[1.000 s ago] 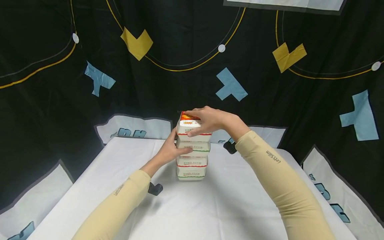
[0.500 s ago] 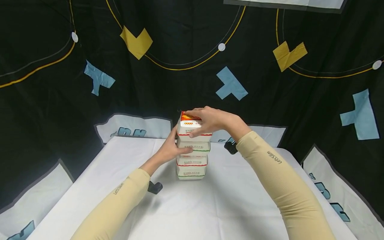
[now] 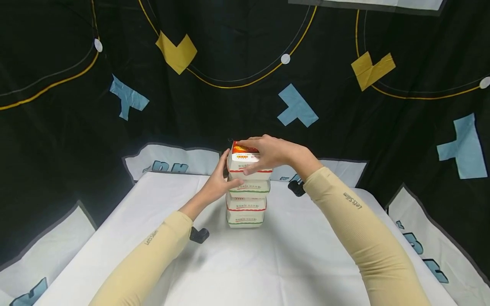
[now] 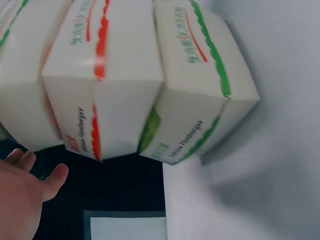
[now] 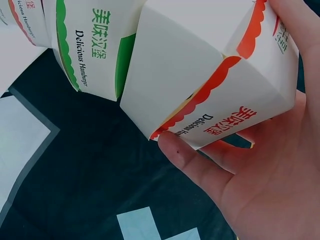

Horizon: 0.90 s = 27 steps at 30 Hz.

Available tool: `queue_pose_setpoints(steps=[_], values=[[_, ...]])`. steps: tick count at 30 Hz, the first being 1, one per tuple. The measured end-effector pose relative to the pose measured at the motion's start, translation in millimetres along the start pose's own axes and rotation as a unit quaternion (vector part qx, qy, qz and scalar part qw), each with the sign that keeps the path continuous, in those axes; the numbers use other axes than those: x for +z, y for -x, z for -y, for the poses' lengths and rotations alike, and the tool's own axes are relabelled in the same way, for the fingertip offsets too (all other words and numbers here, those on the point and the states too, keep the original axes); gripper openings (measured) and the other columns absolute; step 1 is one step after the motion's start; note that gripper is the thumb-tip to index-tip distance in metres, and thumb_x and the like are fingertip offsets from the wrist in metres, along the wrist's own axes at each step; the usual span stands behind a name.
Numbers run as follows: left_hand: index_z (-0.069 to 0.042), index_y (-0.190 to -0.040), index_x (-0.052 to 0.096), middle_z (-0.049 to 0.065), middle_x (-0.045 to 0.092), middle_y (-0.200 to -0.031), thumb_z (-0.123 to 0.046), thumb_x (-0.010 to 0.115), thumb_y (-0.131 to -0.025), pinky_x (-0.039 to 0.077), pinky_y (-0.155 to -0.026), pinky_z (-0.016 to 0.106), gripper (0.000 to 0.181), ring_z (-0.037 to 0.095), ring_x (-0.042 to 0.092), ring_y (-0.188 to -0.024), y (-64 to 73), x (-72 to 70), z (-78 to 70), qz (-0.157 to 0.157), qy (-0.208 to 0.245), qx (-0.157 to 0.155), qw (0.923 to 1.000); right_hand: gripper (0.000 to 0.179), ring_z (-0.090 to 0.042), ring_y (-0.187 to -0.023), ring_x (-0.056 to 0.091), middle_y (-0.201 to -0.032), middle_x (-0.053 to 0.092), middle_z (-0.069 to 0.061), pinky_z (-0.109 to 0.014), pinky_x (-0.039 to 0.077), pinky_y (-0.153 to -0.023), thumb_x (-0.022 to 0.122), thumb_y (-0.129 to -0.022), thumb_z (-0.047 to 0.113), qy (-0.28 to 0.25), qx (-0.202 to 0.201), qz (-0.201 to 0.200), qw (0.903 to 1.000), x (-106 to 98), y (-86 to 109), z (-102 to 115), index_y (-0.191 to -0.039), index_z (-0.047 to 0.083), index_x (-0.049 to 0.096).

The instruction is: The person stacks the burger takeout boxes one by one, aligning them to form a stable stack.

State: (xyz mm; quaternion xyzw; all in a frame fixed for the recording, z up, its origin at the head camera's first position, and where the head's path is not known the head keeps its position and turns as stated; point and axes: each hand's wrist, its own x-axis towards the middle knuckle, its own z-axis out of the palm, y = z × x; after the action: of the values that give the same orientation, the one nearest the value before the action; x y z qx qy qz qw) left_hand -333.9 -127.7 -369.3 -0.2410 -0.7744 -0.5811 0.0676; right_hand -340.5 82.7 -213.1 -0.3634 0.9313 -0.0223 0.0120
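Observation:
Several white hamburger boxes stand stacked in the head view. The top one (image 3: 248, 163) has a red trim line and an orange-red lid. Below it is a green-trimmed box (image 3: 250, 187), with more boxes (image 3: 246, 208) underneath. My right hand (image 3: 273, 153) grips the top box from above and the right. In the right wrist view, its fingers (image 5: 192, 162) lie along the red-trimmed box (image 5: 215, 95). At the stack's left side is my left hand (image 3: 216, 185), thumb and fingers spread. The left wrist view shows that hand (image 4: 22, 195) loosely extended beside the boxes (image 4: 105, 75), apart from them.
A white cloth covers the table (image 3: 245, 267). Black curtain (image 3: 229, 114) hangs behind it, with blue and yellow patches. White panels (image 3: 172, 163) with lettering border the table. Dark wrist-camera pieces (image 3: 199, 235) show at both wrists.
My left hand has shifted slightly up, and its thumb has drawn back from the front of the green-trimmed box. My right hand keeps its grip on the top box; the stack looks unmoved.

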Motion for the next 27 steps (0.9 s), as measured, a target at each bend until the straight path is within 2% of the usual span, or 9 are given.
queue_pose_setpoints(steps=[3,5,10,12,16,23,27], values=[[-0.031,-0.162,-0.001,0.002,0.018,-0.167,-0.047,0.076,-0.088,0.031,-0.118,0.056,0.107,0.027,0.025,-0.152,-3.1,0.2,-4.9,-0.004,0.019,0.008,0.9998,0.093,-0.023,-0.128,0.042,-0.156,0.043,0.002,-0.039,0.053,-0.093,0.072,-0.079,0.07,0.002,0.0,0.003,1.0,0.3,0.1,-0.7,-0.157,0.035,0.034],[-0.033,-0.161,0.001,0.001,0.02,-0.166,-0.041,0.075,-0.089,0.034,-0.118,0.053,0.104,0.026,0.028,-0.149,-5.6,0.6,-7.5,-0.008,0.026,0.009,0.9996,0.094,-0.023,-0.128,0.041,-0.156,0.043,0.003,-0.038,0.053,-0.092,0.071,-0.078,0.071,0.002,0.0,0.001,1.0,0.2,0.1,-1.2,-0.157,0.036,0.034],[-0.035,-0.161,0.002,0.001,0.02,-0.166,-0.025,0.072,-0.093,0.036,-0.116,0.052,0.098,0.026,0.031,-0.144,-9.4,0.9,-14.0,-0.017,0.02,0.003,0.9997,0.094,-0.024,-0.129,0.041,-0.156,0.043,0.002,-0.039,0.053,-0.093,0.072,-0.078,0.07,-0.007,-0.003,-0.002,1.0,0.1,-0.5,-2.7,-0.157,0.035,0.035],[-0.033,-0.161,0.001,0.003,0.019,-0.166,-0.022,0.071,-0.093,0.036,-0.116,0.053,0.098,0.028,0.031,-0.144,-10.4,0.6,-15.9,-0.017,0.024,0.001,0.9996,0.094,-0.024,-0.129,0.041,-0.156,0.043,0.002,-0.039,0.053,-0.092,0.073,-0.078,0.07,-0.011,0.0,-0.002,0.9999,0.2,-0.4,-2.9,-0.156,0.034,0.035],[-0.025,-0.162,0.003,0.007,0.02,-0.166,-0.018,0.071,-0.092,0.036,-0.116,0.053,0.098,0.03,0.031,-0.144,-11.8,0.9,-17.5,-0.018,0.034,-0.002,0.9993,0.095,-0.024,-0.128,0.041,-0.156,0.043,0.001,-0.038,0.054,-0.09,0.074,-0.077,0.07,-0.015,0.002,-0.005,0.9999,0.6,0.0,-3.9,-0.156,0.033,0.036],[-0.035,-0.16,0.01,0.0,0.028,-0.161,-0.026,0.074,-0.091,0.041,-0.113,0.051,0.095,0.024,0.038,-0.139,-8.2,2.5,-16.8,-0.032,0.022,0.027,0.9989,0.097,-0.024,-0.125,0.044,-0.154,0.045,0.001,-0.036,0.055,-0.088,0.073,-0.076,0.071,-0.01,-0.011,-0.006,0.9999,0.8,0.2,-3.3,-0.156,0.032,0.036],[-0.03,-0.161,0.01,0.006,0.031,-0.159,-0.017,0.073,-0.091,0.041,-0.113,0.05,0.095,0.027,0.04,-0.138,-8.9,2.5,-18.6,-0.03,0.029,0.027,0.9988,0.096,-0.024,-0.129,0.039,-0.156,0.042,0.002,-0.037,0.055,-0.089,0.075,-0.076,0.068,-0.011,-0.004,-0.006,0.9999,1.8,1.4,-2.6,-0.157,0.034,0.035]])
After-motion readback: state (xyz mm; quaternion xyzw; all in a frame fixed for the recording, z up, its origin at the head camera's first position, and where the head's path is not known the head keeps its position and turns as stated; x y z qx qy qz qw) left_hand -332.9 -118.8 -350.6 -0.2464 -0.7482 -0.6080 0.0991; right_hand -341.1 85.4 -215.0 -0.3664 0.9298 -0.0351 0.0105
